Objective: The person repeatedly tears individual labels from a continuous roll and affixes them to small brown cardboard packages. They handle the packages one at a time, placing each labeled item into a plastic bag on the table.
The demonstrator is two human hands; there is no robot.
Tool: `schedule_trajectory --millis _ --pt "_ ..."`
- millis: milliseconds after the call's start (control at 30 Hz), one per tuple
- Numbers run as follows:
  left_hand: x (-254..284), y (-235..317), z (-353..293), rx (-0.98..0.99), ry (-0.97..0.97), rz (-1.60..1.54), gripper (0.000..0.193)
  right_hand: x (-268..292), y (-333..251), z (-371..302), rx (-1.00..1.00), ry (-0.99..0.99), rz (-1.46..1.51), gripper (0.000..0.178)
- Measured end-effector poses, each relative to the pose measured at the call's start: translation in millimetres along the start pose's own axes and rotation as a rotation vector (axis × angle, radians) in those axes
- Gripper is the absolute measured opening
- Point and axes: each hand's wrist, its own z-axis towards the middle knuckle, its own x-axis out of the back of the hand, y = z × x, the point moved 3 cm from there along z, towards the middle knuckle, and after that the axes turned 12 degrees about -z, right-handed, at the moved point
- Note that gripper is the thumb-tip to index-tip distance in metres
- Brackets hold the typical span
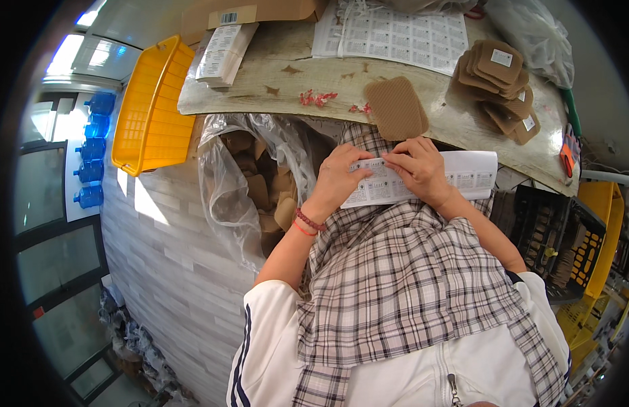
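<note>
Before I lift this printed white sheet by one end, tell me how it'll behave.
The printed white sheet looks thin, so it's probably light and floppy. Its free end extends well beyond the right hand, so that part may sag.

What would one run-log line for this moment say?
left hand: holding sheet | right hand: pinching at sheet | sheet: white, printed | brown pad: on table, at edge | pad pile: on table, right

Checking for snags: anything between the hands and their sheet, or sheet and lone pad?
Nothing visible separates the left hand or right hand from the sheet; the right hand stands between sheet and lone pad.
</note>
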Motion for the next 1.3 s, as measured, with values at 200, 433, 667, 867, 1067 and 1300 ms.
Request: schedule_trajectory --millis 200,433,667,867,1067,1300 --pt "-0.4 -9.1 3.5 0.089 0.014 -0.109 0.026 2.8 -6.4 -2.6 0.04 0.023 0.028 0.023" --pt "10.0 -8.9 12.0 0.089 -0.133 -0.152 0.024 -6.2 -2.3 -5.0 -0.215 -0.005 0.238 0.015" --pt "19.8 -0.6 24.3 0.133 -0.237 0.011 0.027 2.4 27.1 -2.0 -0.61 0.051 0.9 0.004" --pt "7.3 38.5 34.6 -0.312 0.003 0.394 0.029 -9.0 76.2 40.8 -0.861 -0.021 0.745 0.007" --pt "-21.2 24.5 54.3 -0.425 -0.072 0.523 0.037 -29.1 89.1 59.3 -0.741 -0.038 0.373 0.006" --pt "-23.0 21.4 57.5 -0.402 -0.083 0.536 0.035 -33.0 92.2 62.4 -0.709 -0.056 0.201 0.006"
